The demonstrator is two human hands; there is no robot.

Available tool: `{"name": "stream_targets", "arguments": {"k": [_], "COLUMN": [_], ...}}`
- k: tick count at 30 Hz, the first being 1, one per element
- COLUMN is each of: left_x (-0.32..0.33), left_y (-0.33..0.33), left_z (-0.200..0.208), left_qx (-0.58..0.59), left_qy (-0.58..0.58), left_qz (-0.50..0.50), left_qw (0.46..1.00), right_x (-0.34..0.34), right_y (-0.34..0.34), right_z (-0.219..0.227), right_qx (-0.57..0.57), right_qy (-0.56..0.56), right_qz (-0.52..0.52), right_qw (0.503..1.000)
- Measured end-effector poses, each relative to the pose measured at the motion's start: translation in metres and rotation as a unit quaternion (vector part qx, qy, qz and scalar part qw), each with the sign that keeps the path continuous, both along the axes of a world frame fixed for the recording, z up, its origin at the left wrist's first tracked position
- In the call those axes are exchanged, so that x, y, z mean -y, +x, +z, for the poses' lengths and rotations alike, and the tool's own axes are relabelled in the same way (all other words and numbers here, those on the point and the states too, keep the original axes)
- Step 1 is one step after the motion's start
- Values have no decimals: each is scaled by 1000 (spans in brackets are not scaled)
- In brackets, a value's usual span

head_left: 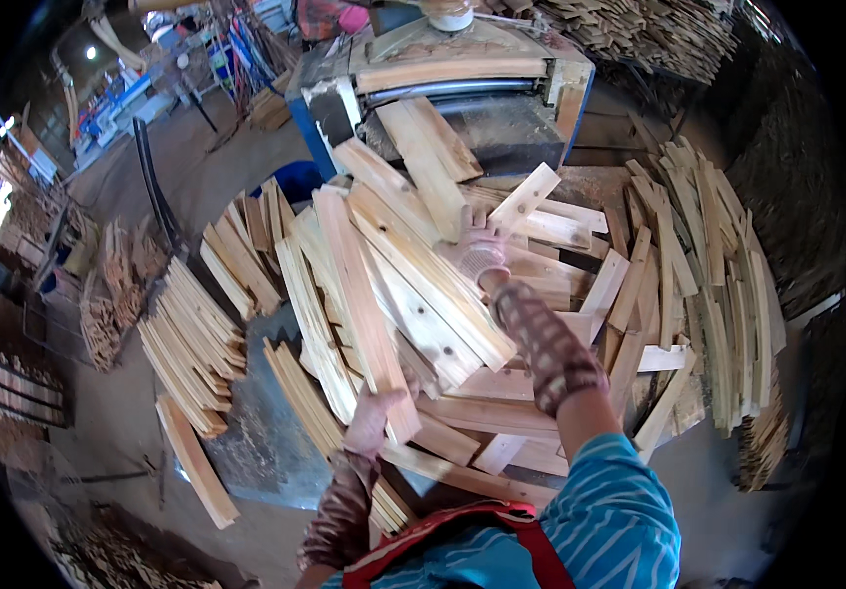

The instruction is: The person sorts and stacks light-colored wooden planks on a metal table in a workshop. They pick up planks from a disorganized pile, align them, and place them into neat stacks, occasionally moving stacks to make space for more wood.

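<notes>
From where I stand, a long, flat, pinkish-tan wooden board [359, 294] slants through the middle of the frame, its far end up near the top of the heap and its near end lower down; the person's left hand [372, 420] has its fingers closed on that near end; the right hand [480, 245], just right of centre, is blurred over the ends of other boards, and I cannot tell whether its fingers grip any; a brown patterned sleeve [548, 348] covers that forearm.

Under and around the held board spreads a loose heap of pale planks, some with dark knots; a wide tan plank [423, 147] slants up from it to the mouth of a blue-sided machine [452, 74] at top centre; left of the heap, slim pale strips [192, 344] lie side by side, with a grey surface [266, 442] showing between; a single thick tan board [195, 461] lies lower left; at the right of the frame, long greenish-tan slats [737, 285] are piled lengthwise.
</notes>
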State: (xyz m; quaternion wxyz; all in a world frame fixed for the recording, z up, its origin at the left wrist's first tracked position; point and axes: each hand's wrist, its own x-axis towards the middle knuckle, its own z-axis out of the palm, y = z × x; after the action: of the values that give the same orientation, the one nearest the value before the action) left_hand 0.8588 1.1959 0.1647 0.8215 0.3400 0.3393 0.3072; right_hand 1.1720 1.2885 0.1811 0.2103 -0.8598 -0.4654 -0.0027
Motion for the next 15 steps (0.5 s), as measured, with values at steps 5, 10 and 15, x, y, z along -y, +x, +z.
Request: {"name": "stream_targets", "arguments": {"k": [5, 10, 15], "left_x": [-1, -25, -18], "left_y": [-16, 16, 21], "left_z": [-16, -24, -19], "left_qx": [-46, 66, 11], "left_qy": [9, -99, -47], "left_qz": [22, 36, -33], "left_qw": [999, 992, 998], "right_x": [-2, 136, 138], "right_y": [-15, -122, -86], "right_z": [3, 36, -39], "right_qx": [-157, -79, -183], "right_qy": [-53, 9, 101], "right_qz": [19, 160, 189], "right_qw": [986, 984, 960]}}
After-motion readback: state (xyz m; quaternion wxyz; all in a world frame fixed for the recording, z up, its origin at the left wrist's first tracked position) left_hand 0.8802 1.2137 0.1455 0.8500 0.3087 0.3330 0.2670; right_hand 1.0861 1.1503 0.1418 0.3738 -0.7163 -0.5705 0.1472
